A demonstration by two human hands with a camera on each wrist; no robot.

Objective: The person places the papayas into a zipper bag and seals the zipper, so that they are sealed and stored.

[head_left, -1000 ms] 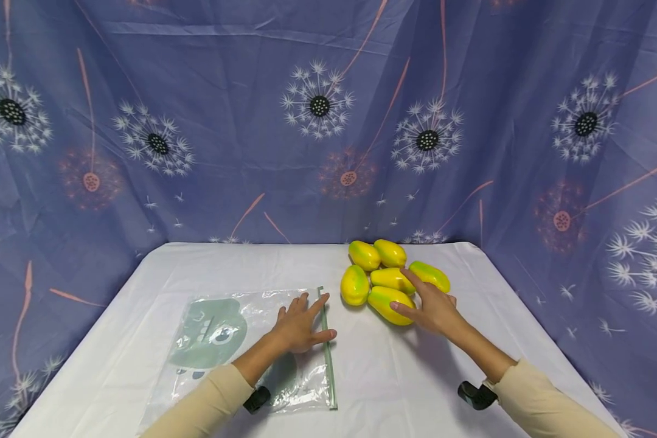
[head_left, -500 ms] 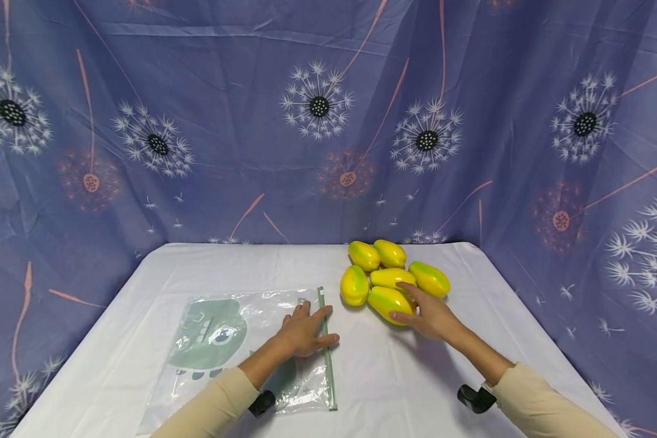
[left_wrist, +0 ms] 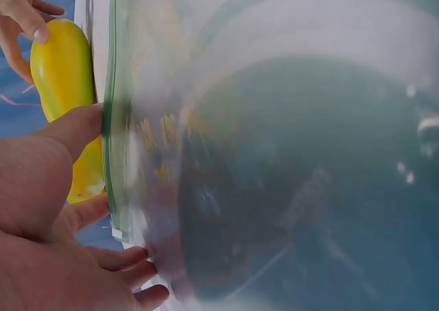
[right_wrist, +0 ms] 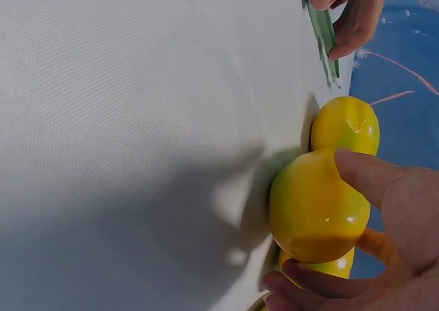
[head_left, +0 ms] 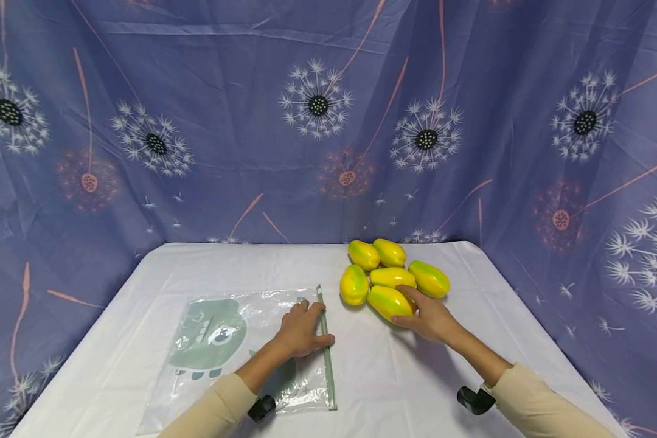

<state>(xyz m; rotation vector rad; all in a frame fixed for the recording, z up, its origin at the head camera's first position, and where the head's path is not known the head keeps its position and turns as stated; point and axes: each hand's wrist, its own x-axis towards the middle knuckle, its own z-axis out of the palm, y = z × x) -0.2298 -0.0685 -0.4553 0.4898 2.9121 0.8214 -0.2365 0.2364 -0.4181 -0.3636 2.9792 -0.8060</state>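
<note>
- The yellow-green fruit (head_left: 387, 302) in the right hand (head_left: 429, 314) sits to the right of the clear zip bag (head_left: 213, 334), apart from it, and between the two hands.
- The right hand, also right of the bag, holds that fruit in a narrow grip: thumb on the near side, fingers curving round the far side and under.
- Five more fruits (head_left: 354, 285) cluster right of the bag, towards and beyond its far right corner, some touching each other.
- The left hand (head_left: 300, 331) rests over the right part of the bag, at its green zip strip (head_left: 329, 371); its thumb and index finger stand wide apart, both touching the strip, and the other fingers spread over the plastic.
- Both forearms, in beige sleeves (head_left: 542, 398), reach forward, one across the bag and one to its right, each angled inward.
- Beneath the bag is the white-covered desk (head_left: 378, 377).
</note>
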